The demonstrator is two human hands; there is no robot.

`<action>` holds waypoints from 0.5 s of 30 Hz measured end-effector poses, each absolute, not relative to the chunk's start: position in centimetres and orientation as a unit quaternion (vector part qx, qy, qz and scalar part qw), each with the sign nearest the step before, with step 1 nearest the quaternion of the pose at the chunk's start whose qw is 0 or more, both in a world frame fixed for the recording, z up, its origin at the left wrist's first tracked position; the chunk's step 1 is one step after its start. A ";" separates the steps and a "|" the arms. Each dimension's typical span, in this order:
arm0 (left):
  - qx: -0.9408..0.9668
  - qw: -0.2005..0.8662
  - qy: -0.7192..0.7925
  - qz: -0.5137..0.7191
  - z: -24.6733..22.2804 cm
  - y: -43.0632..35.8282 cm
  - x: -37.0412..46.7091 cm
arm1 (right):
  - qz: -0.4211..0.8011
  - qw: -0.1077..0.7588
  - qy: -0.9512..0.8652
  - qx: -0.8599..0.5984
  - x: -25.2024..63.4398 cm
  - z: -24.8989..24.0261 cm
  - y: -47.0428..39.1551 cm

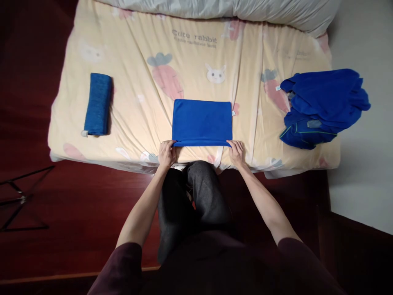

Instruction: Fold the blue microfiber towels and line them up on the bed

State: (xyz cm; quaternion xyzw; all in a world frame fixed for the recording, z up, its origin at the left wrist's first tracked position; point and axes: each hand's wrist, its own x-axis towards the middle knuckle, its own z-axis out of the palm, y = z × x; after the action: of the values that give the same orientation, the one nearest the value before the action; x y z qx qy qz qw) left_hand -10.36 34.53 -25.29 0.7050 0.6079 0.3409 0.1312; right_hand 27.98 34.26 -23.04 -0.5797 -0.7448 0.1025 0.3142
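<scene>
A bright blue cloth [202, 121], folded into a flat rectangle, lies on the bed near its front edge. A small white tag shows on its right side. My left hand [166, 154] pinches the cloth's near left corner, and my right hand [236, 153] pinches the near right corner. Between them the near edge is turned up in a narrow strip. What kind of fabric item it is cannot be made out.
On the left of the bed [132, 119] lies a darker blue rolled cloth [98, 104]. A loose pile of blue clothes [330, 102] sits at the right, near a pale wall [362, 123]. A white quilt [215, 8] lies along the back. Black stand legs [23, 200] are on the floor at left.
</scene>
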 end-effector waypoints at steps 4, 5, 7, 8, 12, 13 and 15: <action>0.672 0.130 0.633 0.362 -26.0 34.7 -10.3 | 0.122 0.336 -0.730 -0.583 27.9 -23.2 34.1; 0.668 0.129 0.635 0.366 -26.1 34.7 -10.3 | 0.125 0.342 -0.727 -0.583 27.9 -23.3 34.1; 0.661 0.126 0.641 0.370 -26.2 34.8 -10.2 | 0.130 0.345 -0.721 -0.586 27.9 -23.4 34.0; 0.658 0.126 0.644 0.368 -26.2 34.8 -10.2 | 0.132 0.345 -0.718 -0.590 28.0 -23.5 34.0; 0.656 0.126 0.654 0.355 -26.0 34.8 -10.1 | 0.135 0.356 -0.705 -0.599 28.0 -23.6 34.2; 0.657 0.126 0.654 0.353 -26.0 34.8 -10.1 | 0.130 0.361 -0.701 -0.602 28.0 -23.6 34.2; 0.659 0.127 0.653 0.351 -25.9 34.7 -10.2 | 0.114 0.365 -0.693 -0.612 27.9 -23.6 34.3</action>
State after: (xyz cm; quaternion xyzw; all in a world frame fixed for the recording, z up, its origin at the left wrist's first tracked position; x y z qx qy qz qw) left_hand -10.16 34.74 -25.90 0.6589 0.6533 0.3509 0.1266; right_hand 27.92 34.29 -23.63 -0.6117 -0.6927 0.1141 0.3647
